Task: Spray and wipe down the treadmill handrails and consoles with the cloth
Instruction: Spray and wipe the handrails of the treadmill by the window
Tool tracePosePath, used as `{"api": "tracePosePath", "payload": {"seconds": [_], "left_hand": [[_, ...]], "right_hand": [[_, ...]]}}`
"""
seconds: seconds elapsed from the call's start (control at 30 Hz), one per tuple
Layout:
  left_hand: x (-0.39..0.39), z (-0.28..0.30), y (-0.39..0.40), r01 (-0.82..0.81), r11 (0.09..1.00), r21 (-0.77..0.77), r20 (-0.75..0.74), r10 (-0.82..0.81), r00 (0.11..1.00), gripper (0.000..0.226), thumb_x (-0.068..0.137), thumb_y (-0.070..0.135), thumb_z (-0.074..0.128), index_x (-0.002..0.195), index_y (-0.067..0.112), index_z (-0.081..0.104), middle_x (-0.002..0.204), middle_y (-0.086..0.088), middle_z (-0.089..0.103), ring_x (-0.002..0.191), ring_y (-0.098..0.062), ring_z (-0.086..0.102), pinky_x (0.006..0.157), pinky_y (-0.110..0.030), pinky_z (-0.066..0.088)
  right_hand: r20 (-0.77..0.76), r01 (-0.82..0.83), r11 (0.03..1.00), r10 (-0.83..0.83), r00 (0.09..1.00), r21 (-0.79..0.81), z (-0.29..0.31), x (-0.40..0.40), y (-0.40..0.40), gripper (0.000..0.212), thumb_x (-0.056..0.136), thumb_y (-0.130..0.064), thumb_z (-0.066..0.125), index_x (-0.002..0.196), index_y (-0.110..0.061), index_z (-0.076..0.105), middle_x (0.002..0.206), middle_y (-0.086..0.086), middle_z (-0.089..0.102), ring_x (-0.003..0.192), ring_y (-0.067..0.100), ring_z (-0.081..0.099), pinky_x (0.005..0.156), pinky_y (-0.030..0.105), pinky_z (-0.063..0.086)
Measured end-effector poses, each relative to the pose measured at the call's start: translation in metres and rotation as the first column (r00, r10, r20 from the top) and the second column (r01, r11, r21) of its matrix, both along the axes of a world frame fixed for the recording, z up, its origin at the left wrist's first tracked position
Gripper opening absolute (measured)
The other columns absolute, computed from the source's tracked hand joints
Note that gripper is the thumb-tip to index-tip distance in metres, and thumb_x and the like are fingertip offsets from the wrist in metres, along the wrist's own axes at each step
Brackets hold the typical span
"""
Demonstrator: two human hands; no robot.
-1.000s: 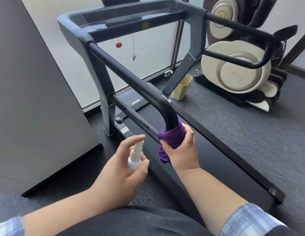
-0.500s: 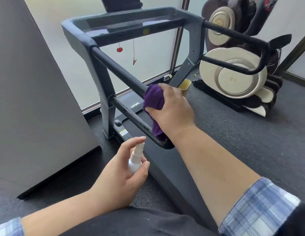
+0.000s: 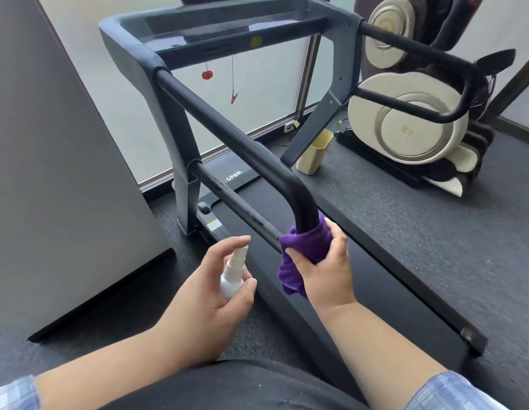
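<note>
Beige bin [image 3: 315, 151] sits on the dark carpet [image 3: 435, 232] beside a cream massage chair [image 3: 405, 122]; a grey panel [image 3: 50, 173] stands left.

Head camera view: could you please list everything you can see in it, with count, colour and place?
treadmill: one, black deck with grey frame, centre
near handrail: one, black, running from the console down to the cloth
far handrail: one, black, upper right
console: one, grey, top centre
cloth: one, purple, wrapped round the near handrail's lower bend
spray bottle: one, white, lower centre
bin: one, beige, on the floor beyond the treadmill
massage chair: one, cream and dark, right
panel: one, grey, left
left hand: holds the spray bottle
right hand: grips the cloth
</note>
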State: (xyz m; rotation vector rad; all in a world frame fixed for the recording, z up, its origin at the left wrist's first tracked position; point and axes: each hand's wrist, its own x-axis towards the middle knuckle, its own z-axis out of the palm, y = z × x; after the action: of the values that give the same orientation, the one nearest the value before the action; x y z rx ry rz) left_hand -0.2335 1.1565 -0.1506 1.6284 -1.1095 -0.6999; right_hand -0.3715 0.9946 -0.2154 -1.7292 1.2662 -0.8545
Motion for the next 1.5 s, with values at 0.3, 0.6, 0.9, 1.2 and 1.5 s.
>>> {"api": "tracePosePath", "payload": {"seconds": [0.3,0.6,0.9,1.2,1.5], "left_hand": [[0.044,0.006,-0.038,0.031,0.998,-0.054,-0.059,-0.034,0.998,0.063,0.091,0.008,0.062,0.116,0.062,0.041,0.090,0.007,0.061,0.056,-0.007,0.048,0.057,-0.020,0.047],[0.113,0.012,-0.072,0.092,0.991,-0.093,-0.131,-0.104,0.986,0.058,0.093,0.008,0.060,0.122,0.056,0.042,0.091,0.002,0.061,0.060,-0.016,0.050,0.060,-0.030,0.050],[0.211,0.012,-0.079,0.080,0.991,-0.103,-0.135,-0.094,0.986,0.051,0.086,0.024,0.058,0.120,0.057,0.041,0.091,0.006,0.062,0.066,-0.020,0.054,0.067,-0.034,0.051],[0.289,0.000,-0.069,0.022,0.993,-0.113,-0.159,-0.040,0.986,0.053,0.088,0.020,0.058,0.121,0.057,0.040,0.089,0.004,0.061,0.059,-0.009,0.050,0.061,-0.026,0.048],[0.297,-0.003,-0.061,0.037,0.993,-0.110,-0.162,-0.055,0.985,0.061,0.094,0.004,0.057,0.122,0.056,0.041,0.085,0.003,0.059,0.054,-0.009,0.046,0.056,-0.027,0.046]], "right_hand": [[-0.486,-0.145,0.949,-0.011,0.874,-0.282,0.095,0.047,-0.020,0.078,0.077,-0.054,0.077,0.142,-0.033,0.039,0.136,-0.006,0.049,0.116,0.016,0.054,0.091,0.027,0.042],[-0.851,-0.387,0.872,-0.061,0.521,-0.299,0.146,0.132,-0.038,0.066,0.081,-0.061,0.069,0.129,-0.025,0.041,0.121,0.002,0.054,0.104,0.026,0.060,0.076,0.038,0.050],[-0.890,-0.451,0.836,-0.091,0.446,-0.312,0.148,0.283,-0.076,0.063,0.085,-0.058,0.066,0.125,-0.015,0.042,0.119,0.009,0.054,0.106,0.032,0.061,0.067,0.037,0.041],[-0.881,-0.444,0.850,-0.050,0.471,-0.285,0.149,0.413,-0.113,0.069,0.084,-0.058,0.068,0.130,-0.014,0.044,0.124,0.009,0.054,0.110,0.035,0.060,0.067,0.039,0.039],[-0.879,-0.445,0.863,0.000,0.476,-0.240,0.153,0.445,-0.125,0.066,0.081,-0.053,0.069,0.128,-0.015,0.044,0.119,0.009,0.055,0.101,0.034,0.059,0.069,0.039,0.046]]}}
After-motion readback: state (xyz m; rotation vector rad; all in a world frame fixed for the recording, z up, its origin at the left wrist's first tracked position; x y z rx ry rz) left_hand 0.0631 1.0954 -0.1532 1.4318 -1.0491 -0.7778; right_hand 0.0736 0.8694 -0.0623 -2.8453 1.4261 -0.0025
